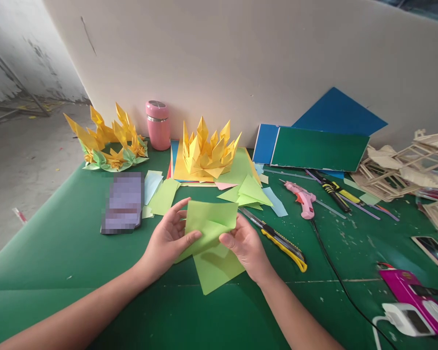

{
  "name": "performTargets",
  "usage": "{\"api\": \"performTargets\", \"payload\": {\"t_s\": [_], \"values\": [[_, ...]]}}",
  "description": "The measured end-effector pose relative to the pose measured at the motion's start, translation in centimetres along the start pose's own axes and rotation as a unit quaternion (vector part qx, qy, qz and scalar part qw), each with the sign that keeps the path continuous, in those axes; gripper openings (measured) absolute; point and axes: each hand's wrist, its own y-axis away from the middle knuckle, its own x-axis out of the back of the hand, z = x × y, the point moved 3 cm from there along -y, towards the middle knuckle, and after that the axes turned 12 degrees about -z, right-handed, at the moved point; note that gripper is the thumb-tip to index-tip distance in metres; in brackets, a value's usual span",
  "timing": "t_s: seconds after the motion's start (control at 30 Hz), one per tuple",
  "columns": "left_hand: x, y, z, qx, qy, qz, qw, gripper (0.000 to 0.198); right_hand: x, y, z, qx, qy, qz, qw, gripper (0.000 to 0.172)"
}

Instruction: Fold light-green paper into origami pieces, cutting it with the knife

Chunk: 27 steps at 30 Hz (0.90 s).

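Both my hands hold a light green sheet of paper [209, 218] just above the green table [58, 253]. My left hand [168, 240] grips its left edge, thumb on the front and fingers behind. My right hand [246, 245] pinches its lower right part. The sheet is partly folded. A second light green sheet [215, 272] lies flat on the table under my hands.
A yellow utility knife [281, 240] lies right of my hands, then a pink glue gun [302, 197] with a black cord. A phone [123, 203], yellow paper crowns [204, 150], a pink flask [157, 124], coloured boards [317, 148] and wooden frames [405, 167] lie further back.
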Motion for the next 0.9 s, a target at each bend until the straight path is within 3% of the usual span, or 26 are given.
{"api": "performTargets", "payload": {"t_s": [0.07, 0.17, 0.27, 0.37, 0.53, 0.77, 0.9], "values": [[-0.43, 0.06, 0.02, -0.007, 0.002, -0.008, 1.0, 0.069, -0.56, 0.26, 0.16, -0.068, -0.031, -0.03, 0.997, 0.049], [-0.79, 0.14, -0.06, -0.002, -0.009, -0.024, 1.0, 0.058, -0.6, 0.59, 0.15, -0.102, -0.029, 0.016, 0.994, 0.039], [-0.78, 0.24, -0.37, 0.043, -0.041, -0.045, 0.997, 0.04, -0.32, 0.56, 0.02, -0.092, -0.062, 0.067, 0.992, 0.039], [-0.43, 0.38, -0.49, 0.07, -0.111, -0.021, 0.991, 0.034, 0.0, 0.4, -0.06, -0.08, -0.086, 0.098, 0.988, 0.035], [-0.24, 0.42, 0.04, 0.038, -0.182, 0.027, 0.982, 0.028, 0.11, 0.36, 0.05, -0.078, -0.092, 0.102, 0.987, 0.032], [-0.07, 0.46, 0.2, 0.044, -0.217, 0.033, 0.975, 0.025, 0.0, 0.38, 0.27, -0.079, -0.094, 0.107, 0.987, 0.033], [0.01, 0.27, 0.47, 0.002, -0.249, 0.027, 0.968, 0.021, 0.05, 0.41, 0.34, -0.075, -0.085, 0.117, 0.987, 0.033]]}}
